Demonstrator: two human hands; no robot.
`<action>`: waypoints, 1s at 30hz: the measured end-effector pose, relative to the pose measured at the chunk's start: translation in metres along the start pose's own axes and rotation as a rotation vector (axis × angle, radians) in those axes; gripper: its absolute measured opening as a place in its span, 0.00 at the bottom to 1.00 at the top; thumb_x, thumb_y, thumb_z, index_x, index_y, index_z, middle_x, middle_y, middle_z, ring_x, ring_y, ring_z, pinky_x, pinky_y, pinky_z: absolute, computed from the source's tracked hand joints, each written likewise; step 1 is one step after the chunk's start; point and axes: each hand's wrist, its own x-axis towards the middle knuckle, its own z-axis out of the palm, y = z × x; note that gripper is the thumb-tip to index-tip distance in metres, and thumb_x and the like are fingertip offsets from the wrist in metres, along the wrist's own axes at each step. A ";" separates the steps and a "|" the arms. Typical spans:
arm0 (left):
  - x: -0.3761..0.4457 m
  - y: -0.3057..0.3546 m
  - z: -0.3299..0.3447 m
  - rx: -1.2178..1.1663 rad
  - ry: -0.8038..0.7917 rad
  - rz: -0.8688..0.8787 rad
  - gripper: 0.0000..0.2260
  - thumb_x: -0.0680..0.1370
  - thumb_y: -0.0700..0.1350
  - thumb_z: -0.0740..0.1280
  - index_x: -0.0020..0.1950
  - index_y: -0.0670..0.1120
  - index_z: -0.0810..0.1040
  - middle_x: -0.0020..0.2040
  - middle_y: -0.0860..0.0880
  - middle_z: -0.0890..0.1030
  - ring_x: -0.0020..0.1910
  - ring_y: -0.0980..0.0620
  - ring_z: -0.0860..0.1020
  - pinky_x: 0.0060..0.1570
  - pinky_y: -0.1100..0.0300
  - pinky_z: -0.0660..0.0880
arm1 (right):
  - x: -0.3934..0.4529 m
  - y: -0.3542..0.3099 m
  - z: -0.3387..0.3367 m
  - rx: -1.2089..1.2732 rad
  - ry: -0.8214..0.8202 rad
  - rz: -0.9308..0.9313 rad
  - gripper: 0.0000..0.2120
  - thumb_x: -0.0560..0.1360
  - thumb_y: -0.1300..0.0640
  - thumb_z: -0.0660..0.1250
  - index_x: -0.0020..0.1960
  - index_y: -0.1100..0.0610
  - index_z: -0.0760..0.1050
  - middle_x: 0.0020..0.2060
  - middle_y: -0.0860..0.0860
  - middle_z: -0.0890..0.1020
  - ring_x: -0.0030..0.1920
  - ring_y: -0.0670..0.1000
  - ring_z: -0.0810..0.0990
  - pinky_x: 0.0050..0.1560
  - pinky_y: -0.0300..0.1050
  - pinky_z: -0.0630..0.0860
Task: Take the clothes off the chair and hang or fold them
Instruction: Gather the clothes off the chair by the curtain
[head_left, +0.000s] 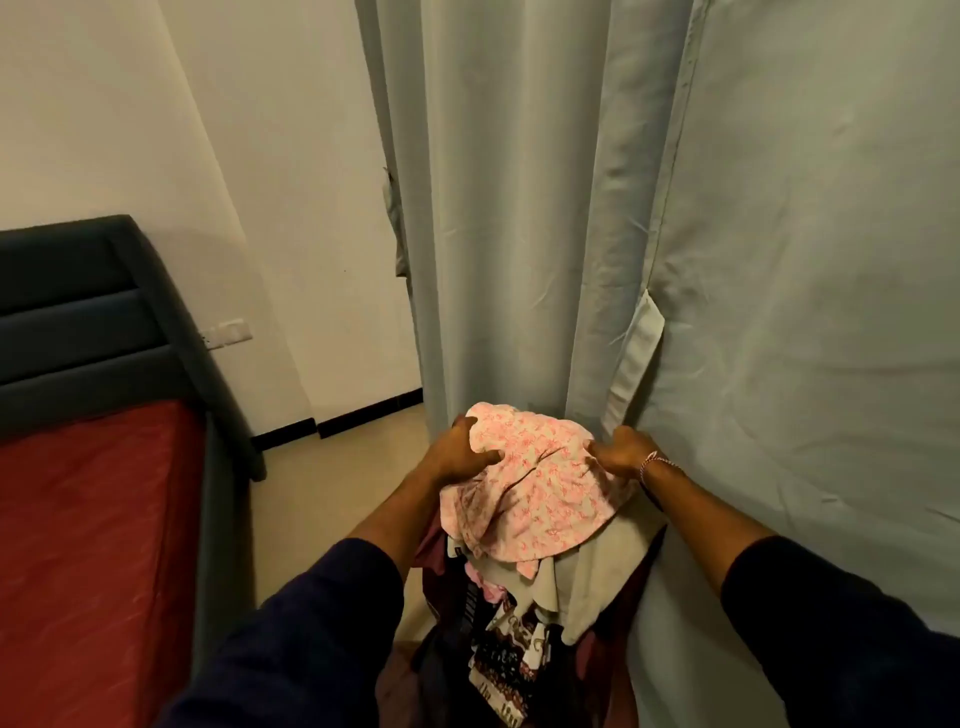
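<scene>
clothes (524, 587) sit heaped at 6 o'clock, the chair hidden beneath. both hands, left (457, 452) and right (626, 454), pinch the pink floral garment (535, 483) on top. lifting fast may drag the beige cloth (587, 577) off onto the floor (332, 499).

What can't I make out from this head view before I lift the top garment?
- Chair: head view, fully buried under the clothes pile.
- Fingertips of left hand and right hand: sunk into the pink floral garment.
- Behind the grey curtain: hidden by its folds.
- Pile's bottom: cut off by the lower edge.
</scene>
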 end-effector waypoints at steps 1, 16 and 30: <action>0.008 -0.005 0.008 0.000 -0.010 -0.021 0.41 0.76 0.58 0.71 0.80 0.44 0.54 0.79 0.45 0.61 0.74 0.41 0.66 0.71 0.49 0.65 | 0.011 0.006 0.008 0.031 -0.007 0.039 0.34 0.77 0.31 0.59 0.62 0.61 0.78 0.60 0.59 0.82 0.56 0.59 0.81 0.55 0.48 0.78; 0.069 -0.037 0.071 -0.650 0.065 -0.285 0.47 0.61 0.64 0.80 0.73 0.45 0.66 0.69 0.47 0.75 0.67 0.43 0.75 0.66 0.46 0.74 | 0.052 0.008 0.060 0.469 0.326 0.121 0.05 0.79 0.53 0.69 0.46 0.54 0.77 0.46 0.53 0.83 0.50 0.58 0.83 0.45 0.44 0.74; 0.070 -0.006 0.043 -0.957 0.008 -0.387 0.16 0.72 0.44 0.74 0.57 0.39 0.77 0.49 0.40 0.82 0.46 0.45 0.83 0.36 0.54 0.84 | 0.050 -0.013 0.074 0.814 0.438 0.149 0.23 0.70 0.34 0.72 0.51 0.51 0.77 0.50 0.52 0.83 0.53 0.57 0.82 0.57 0.54 0.79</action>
